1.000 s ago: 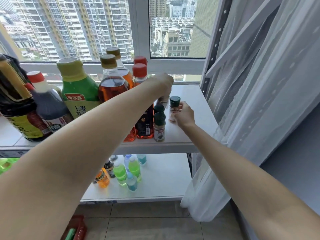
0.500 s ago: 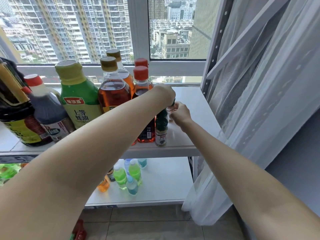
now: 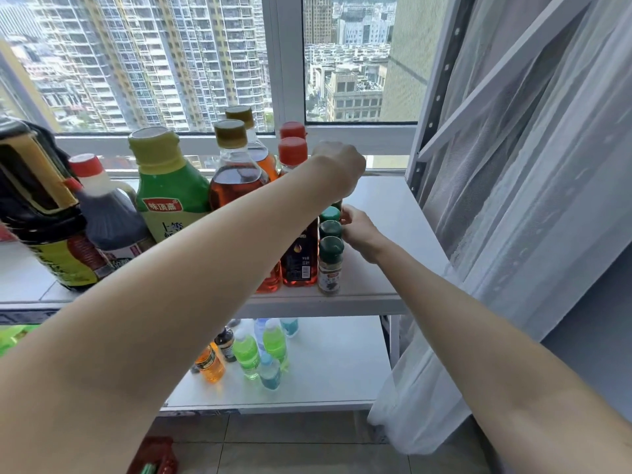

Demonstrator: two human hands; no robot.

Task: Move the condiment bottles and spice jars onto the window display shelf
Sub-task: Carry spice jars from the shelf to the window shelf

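A person's left hand (image 3: 338, 169), seen from behind with its fingers out of sight, reaches over a row of green-capped spice jars (image 3: 330, 265) on the window display shelf (image 3: 383, 213); whether it grasps anything cannot be told. The right hand (image 3: 359, 230) touches the second jar's side, its grip also unclear. Bare shelf lies open to the right, up to the curtain (image 3: 513, 234); condiment bottles (image 3: 236, 172) crowd the left.

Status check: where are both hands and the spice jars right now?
Left hand over the back of the spice jar row, grip hidden. Right hand fingers against the row's right side. Front jar free at the shelf edge. Nothing in the way.
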